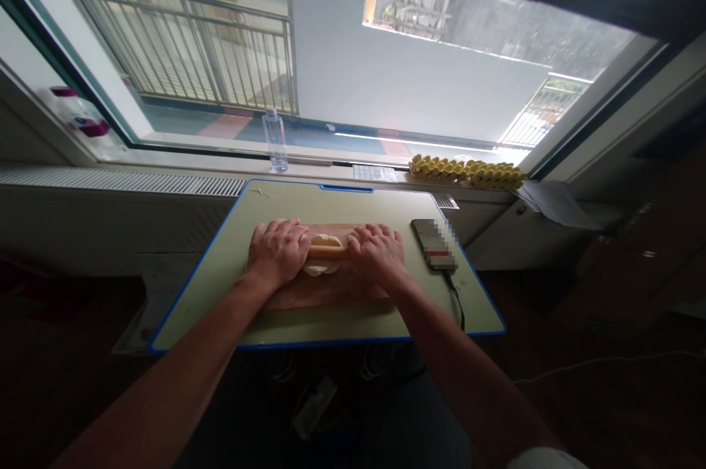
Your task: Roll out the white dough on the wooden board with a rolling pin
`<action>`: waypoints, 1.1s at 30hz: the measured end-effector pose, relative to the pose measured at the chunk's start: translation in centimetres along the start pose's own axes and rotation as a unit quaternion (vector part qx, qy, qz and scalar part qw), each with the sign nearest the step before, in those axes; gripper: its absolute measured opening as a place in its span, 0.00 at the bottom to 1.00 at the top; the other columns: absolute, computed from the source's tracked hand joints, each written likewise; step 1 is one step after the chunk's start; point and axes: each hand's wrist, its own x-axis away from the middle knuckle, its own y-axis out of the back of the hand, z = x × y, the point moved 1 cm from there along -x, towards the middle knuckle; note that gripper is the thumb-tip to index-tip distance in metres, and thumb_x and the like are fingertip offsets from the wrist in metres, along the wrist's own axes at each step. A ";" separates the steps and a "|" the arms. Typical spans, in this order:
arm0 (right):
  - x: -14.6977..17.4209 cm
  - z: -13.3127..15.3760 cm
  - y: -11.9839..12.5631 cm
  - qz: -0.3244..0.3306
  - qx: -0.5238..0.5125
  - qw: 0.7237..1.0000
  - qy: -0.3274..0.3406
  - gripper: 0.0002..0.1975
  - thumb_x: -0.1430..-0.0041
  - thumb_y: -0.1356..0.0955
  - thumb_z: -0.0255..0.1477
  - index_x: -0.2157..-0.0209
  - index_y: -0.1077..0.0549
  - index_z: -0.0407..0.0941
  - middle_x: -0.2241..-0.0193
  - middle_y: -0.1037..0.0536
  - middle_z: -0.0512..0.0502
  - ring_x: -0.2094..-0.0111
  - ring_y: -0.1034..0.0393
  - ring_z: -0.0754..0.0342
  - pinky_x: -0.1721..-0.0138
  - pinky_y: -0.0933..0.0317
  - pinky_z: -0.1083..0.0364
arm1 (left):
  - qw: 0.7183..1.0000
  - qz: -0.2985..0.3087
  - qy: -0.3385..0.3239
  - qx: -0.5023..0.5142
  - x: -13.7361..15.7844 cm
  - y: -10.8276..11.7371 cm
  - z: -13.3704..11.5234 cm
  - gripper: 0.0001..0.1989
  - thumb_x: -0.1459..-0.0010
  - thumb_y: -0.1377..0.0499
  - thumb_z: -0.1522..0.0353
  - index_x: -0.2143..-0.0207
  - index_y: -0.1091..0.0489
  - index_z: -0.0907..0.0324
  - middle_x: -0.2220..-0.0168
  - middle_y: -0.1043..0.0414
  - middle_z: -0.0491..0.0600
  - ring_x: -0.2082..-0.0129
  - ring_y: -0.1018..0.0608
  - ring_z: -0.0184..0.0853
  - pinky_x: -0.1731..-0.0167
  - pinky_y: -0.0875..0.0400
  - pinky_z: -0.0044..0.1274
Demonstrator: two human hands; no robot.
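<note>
A wooden rolling pin [329, 253] lies crosswise over a piece of pale dough [325, 241], which shows on both the far and near sides of it. My left hand [279, 248] is closed over the pin's left end. Around the right end, my right hand [378, 252] is closed in the same way. Both palms face down and hide the ends of the pin. Under the dough is a reddish-brown wooden board [331, 294], set on a small pale green table [265, 328] with a blue edge.
Right of the board lies a phone [433, 242] with a black cable [457, 296] running off the table's near edge. A clear bottle [275, 142] and yellow egg-tray-like stack [466, 172] stand on the windowsill. Papers [557, 204] lie at the right.
</note>
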 end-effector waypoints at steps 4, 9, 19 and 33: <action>0.9 0.0 -0.4 -0.019 0.007 1.000 0.003 0.20 0.22 0.40 0.43 0.44 0.20 0.54 0.37 0.22 0.45 0.36 0.34 0.41 0.34 0.45 0.40 | 1.000 -0.029 -0.003 0.009 0.8 -0.3 -0.1 0.25 0.28 0.53 0.61 0.45 0.17 0.55 0.35 0.23 0.55 0.36 0.25 0.52 0.36 0.36 0.47; 2.1 0.0 -0.7 -0.040 0.013 0.999 0.019 0.20 0.20 0.41 0.43 0.50 0.19 0.53 0.41 0.19 0.46 0.39 0.32 0.41 0.36 0.44 0.40 | 0.998 -0.052 -0.010 0.015 1.8 -0.5 -0.1 0.24 0.29 0.51 0.61 0.44 0.18 0.54 0.35 0.23 0.55 0.35 0.25 0.52 0.36 0.35 0.46; 4.0 0.2 -0.7 -0.054 0.003 0.998 0.019 0.21 0.20 0.40 0.45 0.47 0.20 0.52 0.36 0.22 0.46 0.34 0.36 0.41 0.33 0.48 0.38 | 0.998 -0.052 -0.010 0.024 3.7 -0.2 -0.3 0.26 0.27 0.52 0.61 0.39 0.21 0.55 0.33 0.25 0.55 0.33 0.26 0.51 0.36 0.32 0.47; 4.5 0.3 -0.7 -0.043 -0.004 0.999 0.015 0.22 0.20 0.41 0.47 0.45 0.20 0.54 0.35 0.23 0.47 0.33 0.37 0.41 0.31 0.50 0.35 | 1.000 -0.026 -0.003 0.004 4.2 -0.5 -0.2 0.29 0.26 0.55 0.60 0.35 0.25 0.59 0.31 0.27 0.55 0.30 0.29 0.50 0.34 0.34 0.44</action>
